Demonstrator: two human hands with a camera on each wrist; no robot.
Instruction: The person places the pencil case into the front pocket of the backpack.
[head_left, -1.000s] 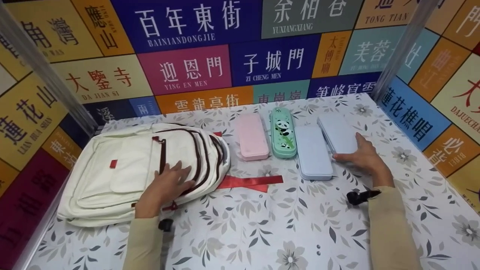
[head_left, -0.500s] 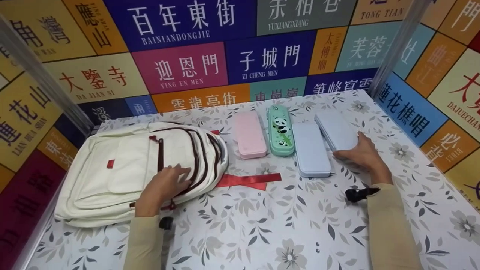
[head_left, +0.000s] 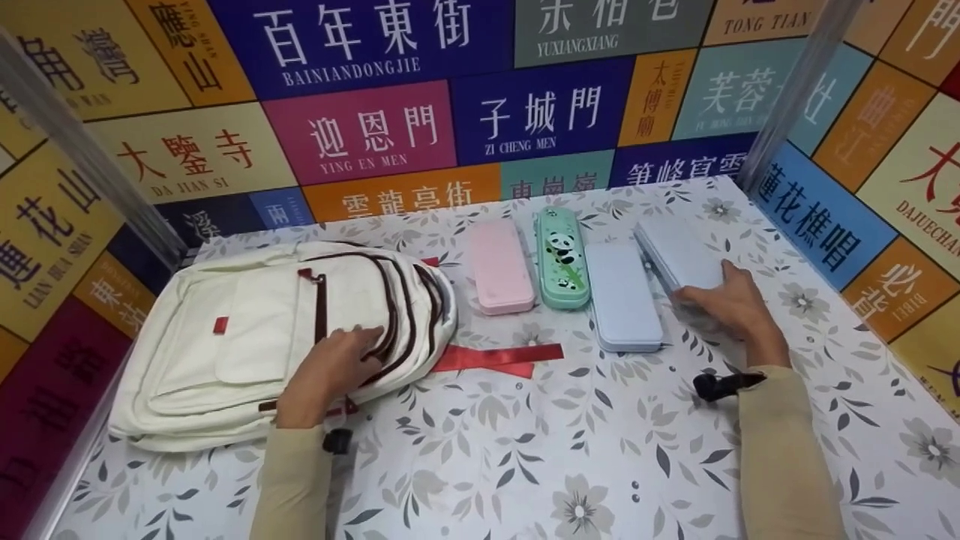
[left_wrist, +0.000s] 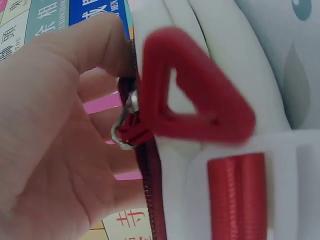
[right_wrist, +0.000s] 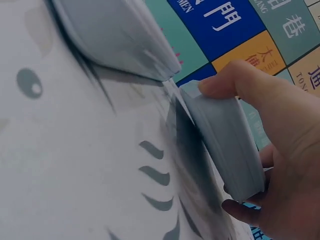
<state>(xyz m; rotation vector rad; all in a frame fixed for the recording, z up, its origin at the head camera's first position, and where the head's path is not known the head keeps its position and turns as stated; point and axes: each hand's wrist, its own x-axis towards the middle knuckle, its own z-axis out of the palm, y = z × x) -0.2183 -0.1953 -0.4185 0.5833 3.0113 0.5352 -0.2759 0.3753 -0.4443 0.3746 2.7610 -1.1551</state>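
While our left hand [head_left: 326, 371] rests, our right hand [head_left: 739, 304] grips

Near the table's [head_left: 450, 472] left edge, loose fingers lie apart on the white backpack [head_left: 251, 326]. Rightward, a narrow gap parts pink case [head_left: 501, 262] and panda case [head_left: 564, 281]; a nearer blue case [head_left: 626, 296] sits beside. We clamp the rightmost blue case [head_left: 679, 251], floral surface reaching beyond to the right edge. Sign walls [head_left: 375, 127] border it.

The flowered table [head_left: 450, 480] carries a backpack [head_left: 255, 337]; right of the backpack lie a pink case [head_left: 500, 266], green case [head_left: 562, 259] and blue case [head_left: 624, 296].
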